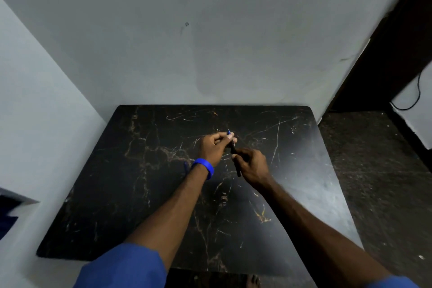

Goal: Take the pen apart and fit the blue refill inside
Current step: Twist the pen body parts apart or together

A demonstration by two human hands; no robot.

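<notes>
Both hands meet above the middle of the dark marbled bench (145,194). The right hand (253,166) is curled round the black pen barrel (236,161), whose lower end pokes out below the fist and slants toward the person. The left hand (214,147) has its fingertips pinched together at the barrel's upper end, and a small blue tip (228,132), seemingly the blue refill, sticks out just past them. The pen is held in the air, not resting on the bench.

Most of the barrel is covered by the two fists, and the join between barrel and refill cannot be made out. A thin blue thing (185,167) lies on the bench just left of the left wrist, partly hidden by a blue wristband (204,167); what it is I cannot tell.

Blue sleeves (126,266) are cut off at the bottom edge. Pale walls (210,42) close in behind and to the left of the bench
</notes>
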